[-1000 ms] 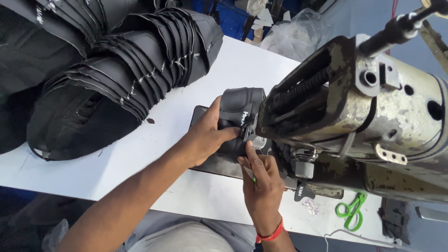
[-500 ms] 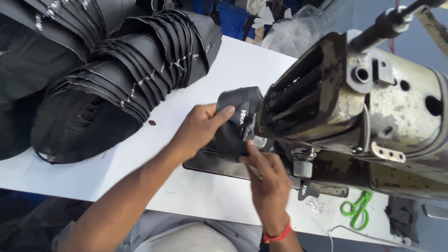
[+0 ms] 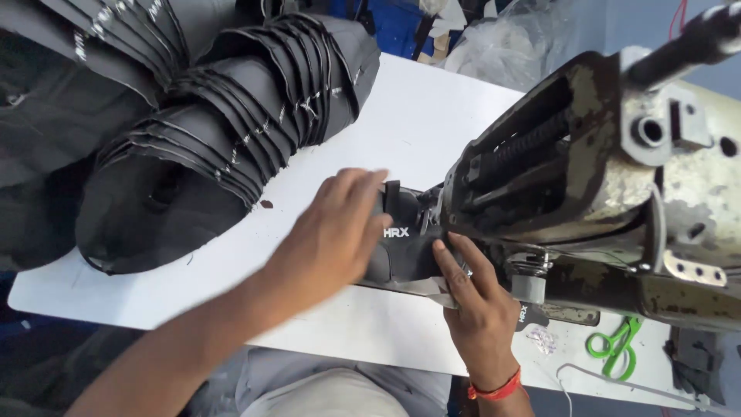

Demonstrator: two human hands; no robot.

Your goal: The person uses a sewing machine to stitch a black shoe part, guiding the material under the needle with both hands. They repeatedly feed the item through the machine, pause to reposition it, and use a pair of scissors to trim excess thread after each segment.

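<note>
Head-camera view looking down: we press our left hand (image 3: pixel 340 232) flat, fingers spread and nearly straight, on a small black fabric piece with a white printed logo (image 3: pixel 405 251), which lies on the white worktable (image 3: pixel 432 123) just under the head of a worn, grey-metal industrial sewing machine (image 3: pixel 610 193). Our right hand (image 3: pixel 478 305), an orange thread band at its wrist, has its fingers extended and close together, their tips pinning the near edge of the same piece beside the needle area; neither hand grips, both only hold the cloth down. We judge that we are at the feeding step, lining the piece up for a seam, and the next move calls for a steady, even slide toward the needle with fingertips kept clear. A big heap of stacked black cut fabric panels (image 3: pixel 216 147) sits well apart at upper left; green-handled scissors (image 3: pixel 614 340) lie at the lower right. The needle and presser foot are hidden behind the machine head, and our left hand is motion-blurred.
</note>
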